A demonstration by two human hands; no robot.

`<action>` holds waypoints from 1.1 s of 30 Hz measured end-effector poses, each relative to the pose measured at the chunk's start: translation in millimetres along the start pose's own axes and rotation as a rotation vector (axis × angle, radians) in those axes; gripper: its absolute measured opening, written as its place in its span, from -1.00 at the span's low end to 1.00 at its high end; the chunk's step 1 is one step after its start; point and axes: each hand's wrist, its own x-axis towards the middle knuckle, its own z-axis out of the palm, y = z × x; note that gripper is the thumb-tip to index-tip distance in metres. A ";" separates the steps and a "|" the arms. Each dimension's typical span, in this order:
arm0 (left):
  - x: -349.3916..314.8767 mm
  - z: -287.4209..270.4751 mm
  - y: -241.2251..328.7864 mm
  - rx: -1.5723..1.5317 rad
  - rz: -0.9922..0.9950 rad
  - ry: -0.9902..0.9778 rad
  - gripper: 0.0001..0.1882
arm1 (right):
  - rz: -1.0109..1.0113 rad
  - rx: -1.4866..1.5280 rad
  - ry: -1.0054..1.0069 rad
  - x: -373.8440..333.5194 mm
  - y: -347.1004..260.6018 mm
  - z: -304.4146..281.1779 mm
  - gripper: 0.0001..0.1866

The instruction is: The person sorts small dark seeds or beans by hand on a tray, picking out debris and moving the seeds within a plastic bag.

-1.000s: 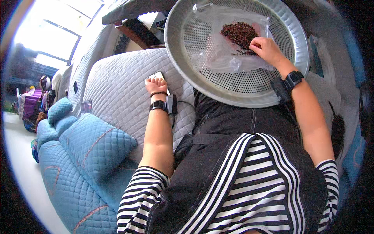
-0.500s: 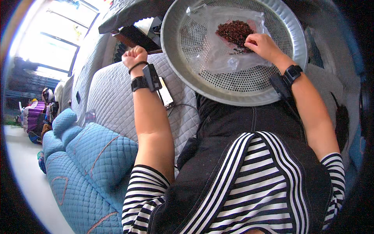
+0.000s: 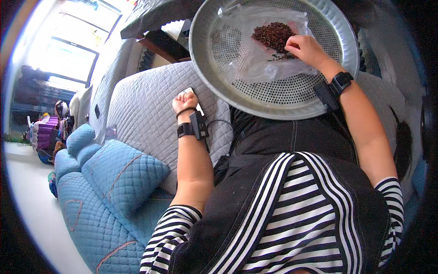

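My right hand (image 3: 308,51) is over the right edge of a pile of small dark red-brown dried husks (image 3: 273,36), which look like peppercorns. Its thumb and fingertips are pinched together; whatever lies between them is too small to make out. Under the pile spreads a clear plastic bag (image 3: 246,68), inside a large round metal tray with a perforated bottom (image 3: 269,97). A few darker bits are scattered below the pile. My left hand (image 3: 185,101) is closed in a fist above the grey quilted seat, partly covering a phone (image 3: 199,108). The fist's inside is hidden.
The tray rests over my lap, its near rim against my dark apron (image 3: 283,137). At left are a grey quilted cushion (image 3: 137,91) and blue quilted cushions (image 3: 127,173). A thin cable (image 3: 221,121) runs near the phone. Bright windows (image 3: 68,59) stand far left.
My left fist has come back toward me and to the right, from beyond the phone to over it. My right hand stays pinched at the pile, hardly moved.
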 end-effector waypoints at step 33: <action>94.5 162.2 13.6 0.093 0.224 -0.341 -0.72 | -0.009 0.031 -0.020 7.4 -12.0 0.5 -0.81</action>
